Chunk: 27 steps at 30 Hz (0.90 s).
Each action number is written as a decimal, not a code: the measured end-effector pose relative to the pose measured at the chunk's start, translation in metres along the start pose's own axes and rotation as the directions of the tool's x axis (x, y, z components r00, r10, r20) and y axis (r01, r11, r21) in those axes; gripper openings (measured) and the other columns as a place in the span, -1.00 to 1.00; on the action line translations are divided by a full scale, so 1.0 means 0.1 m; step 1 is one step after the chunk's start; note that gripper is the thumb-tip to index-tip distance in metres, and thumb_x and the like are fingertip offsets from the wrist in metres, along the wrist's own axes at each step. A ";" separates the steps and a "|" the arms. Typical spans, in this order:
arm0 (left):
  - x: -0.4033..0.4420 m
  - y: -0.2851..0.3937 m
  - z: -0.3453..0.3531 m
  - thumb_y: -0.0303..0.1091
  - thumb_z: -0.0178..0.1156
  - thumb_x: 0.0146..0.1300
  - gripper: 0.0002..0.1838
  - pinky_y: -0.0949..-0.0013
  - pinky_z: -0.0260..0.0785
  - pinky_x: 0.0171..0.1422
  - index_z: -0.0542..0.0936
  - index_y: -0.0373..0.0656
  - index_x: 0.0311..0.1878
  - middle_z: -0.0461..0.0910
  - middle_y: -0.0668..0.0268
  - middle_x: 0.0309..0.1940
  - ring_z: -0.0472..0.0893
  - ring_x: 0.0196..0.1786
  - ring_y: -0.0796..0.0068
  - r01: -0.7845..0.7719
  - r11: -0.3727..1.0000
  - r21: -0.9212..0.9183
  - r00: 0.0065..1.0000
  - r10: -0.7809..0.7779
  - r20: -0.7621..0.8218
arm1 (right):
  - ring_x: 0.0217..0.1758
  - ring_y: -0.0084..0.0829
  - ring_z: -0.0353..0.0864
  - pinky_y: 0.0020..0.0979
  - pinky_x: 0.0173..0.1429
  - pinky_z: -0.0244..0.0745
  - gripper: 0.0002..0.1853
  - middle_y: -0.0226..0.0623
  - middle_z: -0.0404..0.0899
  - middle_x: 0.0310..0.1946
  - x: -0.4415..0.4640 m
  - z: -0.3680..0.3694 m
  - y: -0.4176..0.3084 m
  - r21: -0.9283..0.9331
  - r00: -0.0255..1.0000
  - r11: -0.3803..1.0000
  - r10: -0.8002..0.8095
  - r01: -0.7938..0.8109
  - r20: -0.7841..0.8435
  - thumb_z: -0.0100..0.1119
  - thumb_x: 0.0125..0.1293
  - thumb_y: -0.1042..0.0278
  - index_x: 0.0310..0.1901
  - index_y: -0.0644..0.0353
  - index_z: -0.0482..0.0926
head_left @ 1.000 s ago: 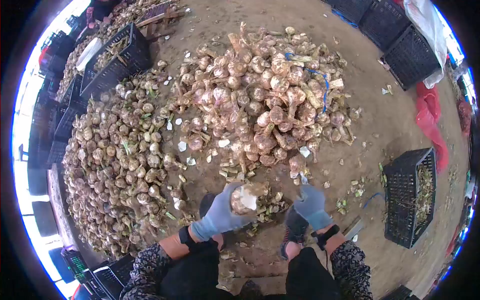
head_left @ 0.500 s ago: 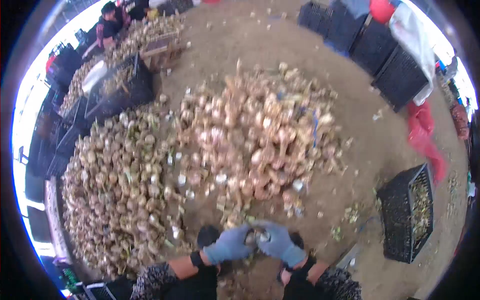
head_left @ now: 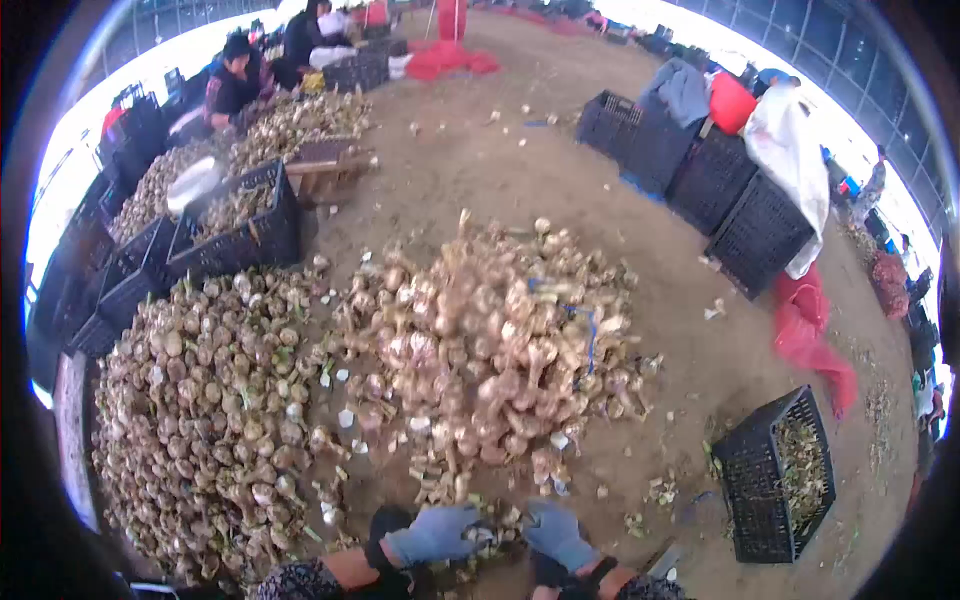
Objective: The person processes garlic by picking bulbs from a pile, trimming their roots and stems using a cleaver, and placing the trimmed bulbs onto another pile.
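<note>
My left hand (head_left: 432,533), in a grey-blue glove, is low in the head view with its fingers curled. Something pale shows at its fingertips, too blurred to name. A short gap to the right is my right hand (head_left: 558,534), gloved alike, its fingers bent inward; what they hold, if anything, is hidden. Just beyond both hands spreads a heap of garlic with long stalks (head_left: 500,350). To the left lies a larger pile of garlic bulbs (head_left: 210,410) with the stalks mostly cut short.
A black crate (head_left: 745,490) of trimmings stands tilted at right. Several black crates (head_left: 690,175) line the back right, with a white sheet (head_left: 790,150) and red netting (head_left: 805,330). Another crate (head_left: 285,225) with garlic stands left. A person (head_left: 235,85) sits at the back left.
My hands, together around a garlic bulb before, are now apart. The view has tilted up, so the heaps appear lower and more of the background shows.
</note>
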State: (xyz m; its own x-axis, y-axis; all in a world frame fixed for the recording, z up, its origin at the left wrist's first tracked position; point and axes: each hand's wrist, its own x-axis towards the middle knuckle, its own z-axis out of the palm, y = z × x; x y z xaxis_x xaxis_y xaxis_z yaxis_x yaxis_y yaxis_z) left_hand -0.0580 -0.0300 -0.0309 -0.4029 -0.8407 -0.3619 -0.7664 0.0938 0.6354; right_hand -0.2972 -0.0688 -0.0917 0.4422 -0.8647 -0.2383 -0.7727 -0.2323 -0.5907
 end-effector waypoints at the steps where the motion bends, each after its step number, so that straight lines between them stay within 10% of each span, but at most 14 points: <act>1: -0.03 0.03 0.04 -0.07 0.21 0.04 -0.59 0.07 0.46 -0.15 0.55 0.01 -0.04 0.55 0.16 -0.21 0.60 -0.21 0.03 0.012 0.999 0.051 1.000 -0.013 0.024 | -0.14 -0.10 0.59 -0.19 -0.08 0.50 -0.65 -0.19 0.58 -0.20 -0.02 -0.02 -0.10 0.063 0.973 0.983 -0.158 0.171 -0.169 0.18 0.04 0.08 -0.15 0.04 0.56; 6: 0.05 -0.12 0.24 -0.17 0.19 0.00 -0.68 0.08 0.46 -0.37 0.56 0.01 -0.13 0.56 0.26 -0.30 0.60 -0.40 0.09 -0.092 0.972 0.216 0.995 0.083 0.050 | -0.29 -0.03 0.57 -0.13 -0.23 0.47 -0.74 -0.17 0.57 -0.39 0.18 -0.20 -0.35 0.039 0.964 0.996 -0.085 0.077 0.254 0.20 -0.05 0.15 -0.33 0.09 0.56; 18: 0.12 -0.06 0.15 -0.20 0.26 -0.14 -0.70 0.06 0.44 -0.38 0.55 0.00 -0.26 0.53 0.31 -0.25 0.59 -0.39 0.16 -0.234 0.942 0.242 0.965 0.194 0.177 | -0.31 0.00 0.57 -0.09 -0.26 0.46 -0.77 -0.14 0.55 -0.42 0.28 -0.12 -0.40 0.150 0.976 0.981 -0.149 0.126 0.159 0.20 -0.10 0.20 -0.42 0.13 0.53; 23: 0.07 -0.15 0.21 -0.19 0.28 -0.23 -0.66 0.13 0.42 -0.35 0.55 0.01 -0.28 0.50 0.35 -0.15 0.57 -0.27 0.18 -0.324 0.922 0.211 0.946 0.323 0.043 | -0.34 -0.04 0.56 -0.13 -0.29 0.44 -0.78 -0.17 0.55 -0.45 0.28 0.06 -0.16 0.001 0.965 0.979 -0.199 0.202 0.173 0.24 -0.09 0.20 -0.45 0.15 0.52; 25: -0.04 -0.23 0.06 -0.19 0.28 -0.25 -0.65 0.12 0.41 -0.38 0.54 0.00 -0.28 0.50 0.35 -0.21 0.55 -0.33 0.17 -0.267 0.940 0.211 0.963 0.269 0.020 | -0.37 -0.05 0.56 -0.13 -0.31 0.44 -0.80 -0.17 0.55 -0.48 0.26 0.39 0.45 -0.218 0.922 0.973 0.013 0.078 0.387 0.21 -0.04 0.20 -0.47 0.14 0.52; 27: -0.25 -0.43 -0.34 -0.21 0.23 -0.11 -0.78 0.12 0.40 -0.21 0.52 -0.03 -0.36 0.50 0.31 -0.30 0.55 -0.39 0.18 -0.116 0.909 0.400 0.842 0.304 -0.446 | -0.49 -0.16 0.53 -0.19 -0.38 0.46 -0.82 -0.23 0.55 -0.55 0.08 0.45 0.87 -0.333 0.944 0.933 -0.019 0.135 0.329 0.18 0.02 0.20 -0.51 0.12 0.51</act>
State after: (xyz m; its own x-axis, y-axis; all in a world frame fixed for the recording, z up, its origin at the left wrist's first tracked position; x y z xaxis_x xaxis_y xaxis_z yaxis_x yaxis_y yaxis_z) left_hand 0.0025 -0.0311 -0.0261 -0.3491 -0.9171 0.1925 -0.8501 0.3964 0.3468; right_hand -0.3404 -0.0756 -0.1795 0.5821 -0.6653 -0.4676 -0.8131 -0.4818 -0.3267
